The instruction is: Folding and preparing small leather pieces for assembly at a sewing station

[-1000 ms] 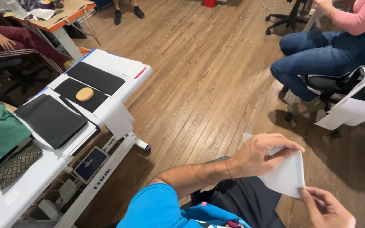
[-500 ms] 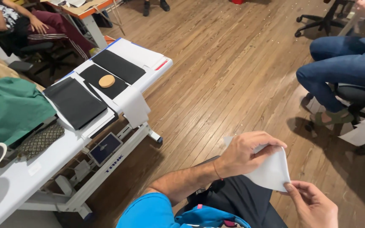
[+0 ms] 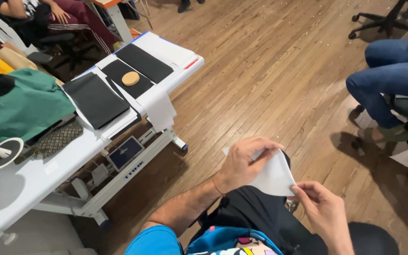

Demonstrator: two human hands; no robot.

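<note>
Head view: left hand (image 3: 244, 163) and right hand (image 3: 324, 212), grips pinching white sheet (image 3: 275, 177).

We read this as a sewing or craft workshop: white work table (image 3: 38, 177) at left with black fabric sheets (image 3: 95, 99), green cloth (image 3: 20, 106), wood plank floor (image 3: 270, 71), rolling office chair (image 3: 383, 19) far right, seated people around.
</note>
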